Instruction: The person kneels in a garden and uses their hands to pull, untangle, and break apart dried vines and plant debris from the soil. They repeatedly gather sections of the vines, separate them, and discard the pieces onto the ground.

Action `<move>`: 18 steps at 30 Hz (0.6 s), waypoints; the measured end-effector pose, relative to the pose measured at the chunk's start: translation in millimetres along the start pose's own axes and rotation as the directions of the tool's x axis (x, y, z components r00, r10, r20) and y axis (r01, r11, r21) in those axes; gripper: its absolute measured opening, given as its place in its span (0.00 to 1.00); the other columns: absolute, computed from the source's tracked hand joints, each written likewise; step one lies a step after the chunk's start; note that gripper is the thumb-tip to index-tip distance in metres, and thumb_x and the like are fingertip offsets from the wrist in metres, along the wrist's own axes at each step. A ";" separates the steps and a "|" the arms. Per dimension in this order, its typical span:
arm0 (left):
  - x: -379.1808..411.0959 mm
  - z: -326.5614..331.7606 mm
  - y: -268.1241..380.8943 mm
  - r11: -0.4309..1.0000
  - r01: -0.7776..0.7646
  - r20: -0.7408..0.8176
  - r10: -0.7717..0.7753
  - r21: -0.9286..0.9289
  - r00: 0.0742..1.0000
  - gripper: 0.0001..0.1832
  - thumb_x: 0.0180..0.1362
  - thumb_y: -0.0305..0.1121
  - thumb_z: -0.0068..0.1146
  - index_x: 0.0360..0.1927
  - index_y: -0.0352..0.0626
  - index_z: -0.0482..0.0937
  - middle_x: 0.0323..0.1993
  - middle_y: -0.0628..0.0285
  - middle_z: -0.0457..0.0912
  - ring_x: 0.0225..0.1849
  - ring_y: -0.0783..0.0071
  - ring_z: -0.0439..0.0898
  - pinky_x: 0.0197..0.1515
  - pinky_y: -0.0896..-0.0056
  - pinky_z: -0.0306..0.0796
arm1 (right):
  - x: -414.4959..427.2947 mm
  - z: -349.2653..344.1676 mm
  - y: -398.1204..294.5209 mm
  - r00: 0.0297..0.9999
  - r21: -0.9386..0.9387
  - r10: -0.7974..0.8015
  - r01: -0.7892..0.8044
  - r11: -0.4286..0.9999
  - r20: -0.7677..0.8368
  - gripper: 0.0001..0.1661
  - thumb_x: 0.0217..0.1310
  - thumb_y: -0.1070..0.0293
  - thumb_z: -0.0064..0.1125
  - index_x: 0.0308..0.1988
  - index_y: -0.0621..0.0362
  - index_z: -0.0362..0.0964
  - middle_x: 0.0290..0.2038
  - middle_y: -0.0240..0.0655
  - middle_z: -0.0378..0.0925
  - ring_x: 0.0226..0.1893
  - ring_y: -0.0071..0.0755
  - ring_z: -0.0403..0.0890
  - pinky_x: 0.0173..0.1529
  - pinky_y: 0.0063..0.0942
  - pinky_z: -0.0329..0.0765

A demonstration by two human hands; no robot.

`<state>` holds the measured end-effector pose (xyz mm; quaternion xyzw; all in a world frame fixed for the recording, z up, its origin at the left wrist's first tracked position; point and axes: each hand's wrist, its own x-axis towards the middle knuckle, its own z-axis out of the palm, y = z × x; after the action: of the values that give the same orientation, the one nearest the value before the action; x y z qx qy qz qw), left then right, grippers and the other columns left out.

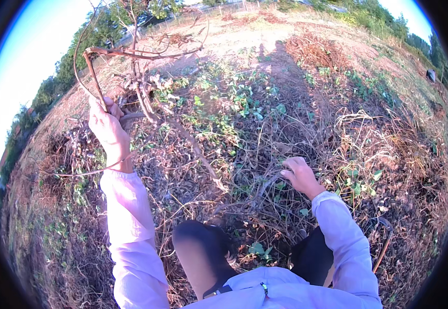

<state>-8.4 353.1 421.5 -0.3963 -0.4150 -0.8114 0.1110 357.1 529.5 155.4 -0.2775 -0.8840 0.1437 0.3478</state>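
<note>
My left hand is raised at the upper left, its fingers closed around a bare, forked brown branch. The branch's dry twigs spread above and beside the hand, and a thicker woody stem slants down towards the ground. Lower and to the right, my right hand hovers over or touches tangled dry vines. Its thumb and fingers are beside a greyish stem; whether they grip it cannot be made out. Both of my knees are bent above the leaf litter.
At the right lies a hand tool with a wooden handle and a dark curved head. Dry grass stands beyond my right hand. Farther off are a brown heap of dried stalks, green leafy plants and trees along the field's edge.
</note>
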 end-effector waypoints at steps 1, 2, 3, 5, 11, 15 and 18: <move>-4.3 0.2 -7.2 0.999 0.017 -0.005 -0.018 -0.042 1.000 0.22 0.68 0.48 0.36 0.25 0.42 0.68 0.13 0.71 0.60 0.16 0.82 0.57 0.23 0.78 0.55 | 3.5 1.0 -9.0 0.999 0.072 0.007 -0.004 0.997 -0.046 0.19 0.53 0.62 0.61 0.42 0.61 0.73 0.42 0.44 0.74 0.46 0.49 0.72 0.50 0.38 0.70; -11.8 1.7 -12.8 0.996 0.066 -0.009 -0.067 -0.061 0.998 0.23 0.68 0.49 0.35 0.25 0.41 0.67 0.13 0.71 0.60 0.16 0.81 0.57 0.23 0.77 0.56 | 7.4 1.6 -19.5 0.996 0.145 0.019 -0.006 0.989 -0.091 0.19 0.53 0.62 0.60 0.43 0.62 0.72 0.42 0.44 0.74 0.46 0.48 0.72 0.50 0.38 0.70; -22.6 4.0 -16.8 0.990 0.115 -0.012 -0.116 -0.081 0.993 0.24 0.67 0.50 0.35 0.25 0.41 0.67 0.13 0.70 0.59 0.16 0.80 0.57 0.23 0.77 0.56 | 11.5 1.3 -30.1 0.990 0.217 0.034 -0.004 0.976 -0.133 0.19 0.54 0.63 0.60 0.44 0.62 0.72 0.42 0.44 0.75 0.46 0.48 0.73 0.50 0.37 0.70; -48.1 0.4 -31.1 0.968 0.214 0.054 -0.209 -0.128 0.976 0.23 0.67 0.49 0.36 0.25 0.41 0.67 0.13 0.70 0.59 0.16 0.80 0.57 0.23 0.77 0.57 | 22.3 -1.5 -54.7 0.991 0.383 0.104 -0.064 0.922 -0.084 0.21 0.55 0.62 0.58 0.47 0.62 0.71 0.45 0.43 0.75 0.50 0.44 0.72 0.53 0.34 0.69; -164.9 39.1 -74.0 0.830 0.525 0.322 -0.453 -0.187 0.831 0.18 0.68 0.44 0.36 0.29 0.42 0.67 0.15 0.71 0.61 0.16 0.82 0.58 0.22 0.79 0.55 | 67.6 0.1 -95.6 0.988 0.576 0.147 -0.097 0.812 -0.041 0.34 0.54 0.60 0.61 0.58 0.64 0.62 0.51 0.42 0.72 0.51 0.37 0.74 0.53 0.31 0.70; -220.4 60.1 -75.4 0.739 0.658 0.413 -0.559 -0.145 0.719 0.15 0.68 0.40 0.37 0.33 0.42 0.69 0.17 0.71 0.63 0.17 0.83 0.58 0.22 0.80 0.53 | 85.9 19.8 -123.5 0.919 0.964 0.385 -0.017 0.264 -0.089 0.11 0.61 0.68 0.56 0.41 0.62 0.68 0.32 0.32 0.76 0.30 0.20 0.76 0.36 0.20 0.74; -229.4 59.6 -69.3 0.800 0.600 0.433 -0.548 0.021 0.716 0.11 0.68 0.31 0.35 0.45 0.39 0.71 0.34 0.63 0.74 0.36 0.76 0.71 0.43 0.74 0.66 | 86.4 19.9 -108.0 0.843 0.881 0.525 -0.158 0.446 -0.114 0.09 0.66 0.67 0.46 0.32 0.60 0.66 0.20 0.28 0.71 0.18 0.17 0.69 0.22 0.18 0.65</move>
<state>140.9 408.0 232.7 -0.4177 -0.4813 -0.7247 -0.2622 249.0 492.4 235.6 -0.2709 -0.5401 0.5666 0.5603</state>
